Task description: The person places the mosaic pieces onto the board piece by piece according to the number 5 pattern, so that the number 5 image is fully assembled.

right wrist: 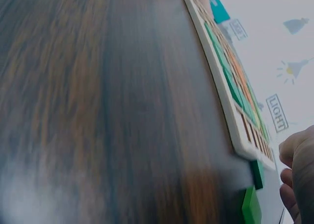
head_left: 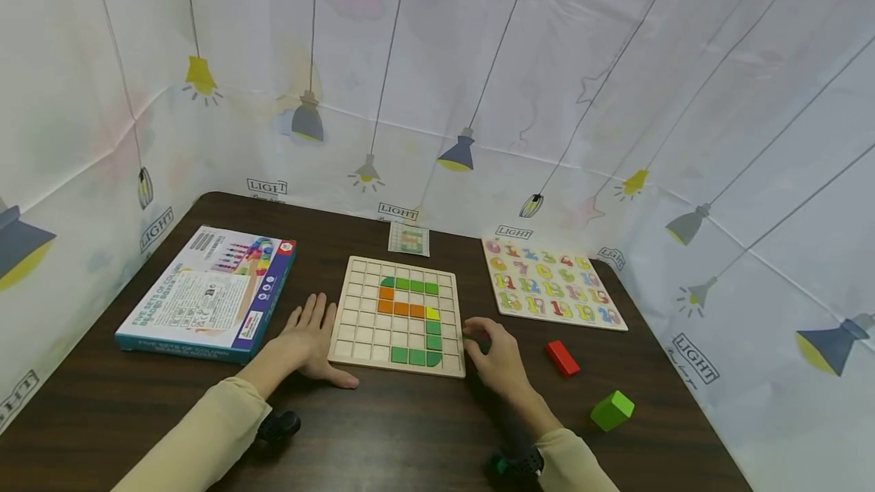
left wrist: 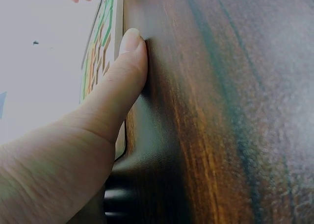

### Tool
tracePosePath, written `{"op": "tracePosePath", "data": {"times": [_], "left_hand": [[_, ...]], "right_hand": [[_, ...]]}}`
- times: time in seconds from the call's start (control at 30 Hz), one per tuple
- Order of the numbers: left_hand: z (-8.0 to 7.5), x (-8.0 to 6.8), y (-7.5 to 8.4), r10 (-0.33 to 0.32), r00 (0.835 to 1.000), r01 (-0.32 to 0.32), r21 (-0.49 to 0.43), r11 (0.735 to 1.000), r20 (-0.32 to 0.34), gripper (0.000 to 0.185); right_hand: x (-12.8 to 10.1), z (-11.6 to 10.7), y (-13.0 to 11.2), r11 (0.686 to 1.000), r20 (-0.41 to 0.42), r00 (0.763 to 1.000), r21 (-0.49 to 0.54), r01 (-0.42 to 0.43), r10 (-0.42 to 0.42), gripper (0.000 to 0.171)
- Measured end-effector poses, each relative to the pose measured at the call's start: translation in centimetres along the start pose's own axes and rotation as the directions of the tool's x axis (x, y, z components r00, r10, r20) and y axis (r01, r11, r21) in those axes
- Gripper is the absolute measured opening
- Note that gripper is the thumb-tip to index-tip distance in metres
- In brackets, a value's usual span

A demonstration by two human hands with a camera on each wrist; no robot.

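Observation:
A light wooden grid board point(head_left: 350, 310) lies on the dark table, with green, orange and yellow tiles in some of its squares. My left hand point(head_left: 309, 342) rests flat at the board's left edge, fingers straight and spread. Its thumb point(left wrist: 128, 62) stretches along the near edge in the left wrist view. At the board's right edge is my right hand point(head_left: 497, 355), fingers loosely bent, thumb and index fingertip apart. Beside the board's corner, a dark green piece point(right wrist: 257, 174) and a brighter green piece point(right wrist: 251, 208) lie close to that hand; the hand mostly hides them in the head view.
A boxed toy point(head_left: 198, 291) lies left of the board. Behind it is a small pattern card point(head_left: 409, 239). A number puzzle board point(head_left: 554, 283) sits at the back right, with a red block point(head_left: 563, 358) and a light green block point(head_left: 612, 411) nearer me.

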State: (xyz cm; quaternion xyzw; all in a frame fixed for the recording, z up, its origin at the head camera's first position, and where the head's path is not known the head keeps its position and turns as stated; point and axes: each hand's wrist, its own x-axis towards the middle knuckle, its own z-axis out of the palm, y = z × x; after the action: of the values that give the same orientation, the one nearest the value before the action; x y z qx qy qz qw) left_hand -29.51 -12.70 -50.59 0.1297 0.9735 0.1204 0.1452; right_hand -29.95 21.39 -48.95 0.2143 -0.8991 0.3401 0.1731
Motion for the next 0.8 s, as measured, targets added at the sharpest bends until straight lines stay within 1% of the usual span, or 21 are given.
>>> {"op": "tracePosePath", "data": {"times": [0.07,0.2,0.33,0.5,0.63,0.8], "left_hand": [[-0.1,0.0,0.0,0.000,1.000,0.000,-0.007,1.000,-0.002,0.151],[-0.3,-0.2,0.1,-0.003,1.000,0.003,-0.010,1.000,0.003,0.151],[-0.4,-0.2,0.1,-0.004,1.000,0.004,-0.015,1.000,0.009,0.152],[-0.3,-0.3,0.1,0.000,1.000,0.000,-0.015,1.000,0.004,0.151],[-0.3,-0.3,0.2,0.003,1.000,-0.003,-0.017,1.000,-0.001,0.151],[-0.5,-0.4,0.3,0.000,1.000,0.000,-0.006,1.000,0.012,0.150]], "right_hand": [[-0.2,-0.2,0.4,1.000,0.007,1.000,-0.007,-0.025,0.025,0.029],[-0.5,-0.2,0.9,0.999,0.020,0.999,-0.016,-0.043,0.044,0.030],[-0.5,0.0,1.1,0.999,0.040,0.999,-0.009,-0.035,0.036,0.034],[-0.3,0.4,1.1,0.999,0.065,0.998,-0.033,-0.015,0.017,0.038],[-0.4,0.6,1.2,0.997,0.067,0.997,-0.068,-0.021,0.026,0.040],[-0.4,0.8,1.3,0.994,0.054,0.998,-0.102,-0.025,0.031,0.039]]}}
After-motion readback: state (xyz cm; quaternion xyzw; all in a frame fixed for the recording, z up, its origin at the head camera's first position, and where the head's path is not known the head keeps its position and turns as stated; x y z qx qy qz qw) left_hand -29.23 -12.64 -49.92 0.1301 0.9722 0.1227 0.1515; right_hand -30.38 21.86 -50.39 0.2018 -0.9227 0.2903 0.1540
